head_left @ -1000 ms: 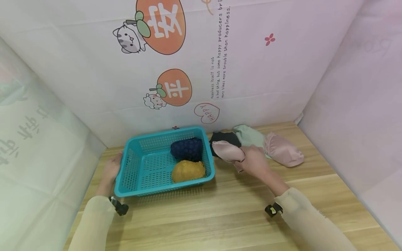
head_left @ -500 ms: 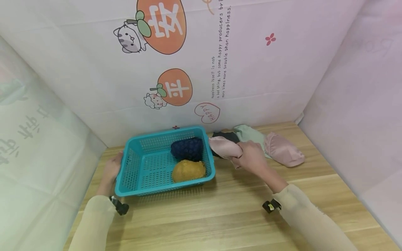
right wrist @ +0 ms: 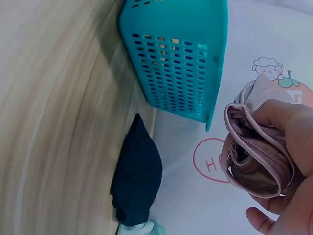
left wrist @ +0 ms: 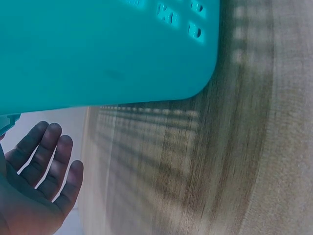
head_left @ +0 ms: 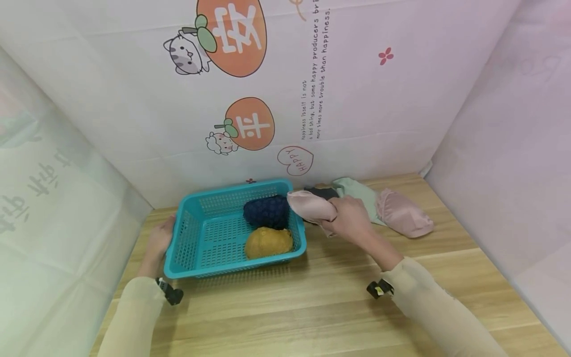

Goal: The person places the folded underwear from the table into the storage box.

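A rolled pair of pink satin underwear (head_left: 312, 206) is gripped in my right hand (head_left: 352, 221), its far end over the right rim of the turquoise basket (head_left: 187, 243). In the right wrist view, thumb and fingers hold the rolled pink underwear (right wrist: 259, 156) with its folded opening facing the camera. Inside the basket's right half lie a navy bundle (head_left: 266, 212) and a mustard-yellow bundle (head_left: 268, 243). Beside the basket's left wall is my left hand (head_left: 159, 240); in the left wrist view its fingers (left wrist: 51, 161) are spread and loosely extended, the thumb mostly hidden.
Right of the basket lie a partly hidden black folded cloth (head_left: 322, 192), a pale green one (head_left: 357, 194) and a second pink satin bundle (head_left: 403, 213). The wooden table (head_left: 276, 307) is bounded by printed white sheets (head_left: 357, 99) behind and on both sides.
My right hand has moved left and slightly away from me, carrying the pink underwear from over the black cloth to the basket's right rim. The left hand and basket have stayed put.
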Demonstrator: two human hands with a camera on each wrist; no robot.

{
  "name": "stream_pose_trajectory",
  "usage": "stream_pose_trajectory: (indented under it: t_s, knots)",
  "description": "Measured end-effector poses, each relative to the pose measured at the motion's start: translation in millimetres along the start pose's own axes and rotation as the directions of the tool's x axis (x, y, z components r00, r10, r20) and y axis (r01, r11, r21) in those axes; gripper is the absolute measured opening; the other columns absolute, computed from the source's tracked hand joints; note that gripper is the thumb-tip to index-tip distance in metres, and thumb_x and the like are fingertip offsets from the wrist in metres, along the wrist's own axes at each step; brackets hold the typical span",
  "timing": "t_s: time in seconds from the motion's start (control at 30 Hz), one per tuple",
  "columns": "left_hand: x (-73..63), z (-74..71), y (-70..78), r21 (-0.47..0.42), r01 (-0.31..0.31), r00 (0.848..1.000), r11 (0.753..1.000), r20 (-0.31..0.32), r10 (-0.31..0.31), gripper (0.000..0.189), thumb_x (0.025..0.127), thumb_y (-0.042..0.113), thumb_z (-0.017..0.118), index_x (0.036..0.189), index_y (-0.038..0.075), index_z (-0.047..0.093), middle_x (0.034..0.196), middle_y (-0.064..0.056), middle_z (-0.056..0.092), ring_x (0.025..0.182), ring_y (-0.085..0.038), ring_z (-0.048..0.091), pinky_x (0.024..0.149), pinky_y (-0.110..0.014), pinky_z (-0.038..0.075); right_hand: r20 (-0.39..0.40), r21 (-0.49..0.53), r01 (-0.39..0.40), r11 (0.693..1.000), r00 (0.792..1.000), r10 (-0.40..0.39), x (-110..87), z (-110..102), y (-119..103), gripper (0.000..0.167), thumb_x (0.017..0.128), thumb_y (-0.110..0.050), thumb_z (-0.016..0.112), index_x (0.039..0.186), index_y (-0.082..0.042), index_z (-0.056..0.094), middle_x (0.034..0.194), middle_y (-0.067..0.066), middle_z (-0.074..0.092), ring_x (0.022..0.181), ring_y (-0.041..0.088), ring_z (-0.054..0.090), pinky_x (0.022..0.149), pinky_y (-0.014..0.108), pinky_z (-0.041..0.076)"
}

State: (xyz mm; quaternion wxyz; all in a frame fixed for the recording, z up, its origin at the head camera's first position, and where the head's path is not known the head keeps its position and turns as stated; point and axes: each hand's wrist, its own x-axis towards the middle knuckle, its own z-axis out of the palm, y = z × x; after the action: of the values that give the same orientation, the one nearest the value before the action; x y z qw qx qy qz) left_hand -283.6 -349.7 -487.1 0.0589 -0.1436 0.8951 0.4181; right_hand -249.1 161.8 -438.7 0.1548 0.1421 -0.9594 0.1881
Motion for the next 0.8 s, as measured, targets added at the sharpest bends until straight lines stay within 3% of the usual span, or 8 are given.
stream_pose_trajectory:
  t_s: [0.2, 0.53, 0.8]
  knots:
    - [1.0, 0.2, -1.4, 0.004, -0.011, 1.000, 1.000, -0.009, 0.011, 0.087, 0.100, 0.069, 0.014, 0.153, 0.003, 0.035, 0.147, -0.028, 0.047, 0.129, -0.044, 0.050, 0.102, -0.058, 0.044, -0.003, 0.004, 0.020, 1.000, 1.000, -0.020, 5.9, -1, -9, 0.035, 0.074, -0.033, 0.084, 0.093, -0.008, 0.069, 0.083, 0.006, 0.071, 0.077, 0.025, 0.061, 0.070, 0.045, 0.048]
    - [1.1, 0.5, -0.9, 0.004, -0.013, 1.000, 1.000, -0.003, 0.013, 0.089, 0.099, 0.070, 0.013, 0.154, 0.003, 0.032, 0.152, -0.029, 0.042, 0.135, -0.047, 0.046, 0.107, -0.061, 0.041, 0.031, 0.010, 0.024, 1.000, 0.999, -0.024, 12.6, -2, -24, 0.036, 0.075, -0.033, 0.084, 0.096, -0.008, 0.070, 0.088, 0.007, 0.072, 0.087, 0.027, 0.064, 0.078, 0.048, 0.049]
    - [-1.6, -0.9, 0.2, 0.010, -0.018, 1.000, 1.000, 0.002, 0.018, 0.092, 0.098, 0.072, 0.012, 0.153, 0.002, 0.035, 0.146, -0.029, 0.048, 0.128, -0.044, 0.051, 0.098, -0.054, 0.046, 0.033, 0.012, 0.066, 0.998, 0.997, -0.066, 20.1, 0, -37, 0.036, 0.076, -0.037, 0.084, 0.094, -0.009, 0.070, 0.088, 0.006, 0.072, 0.087, 0.026, 0.064, 0.078, 0.045, 0.051]
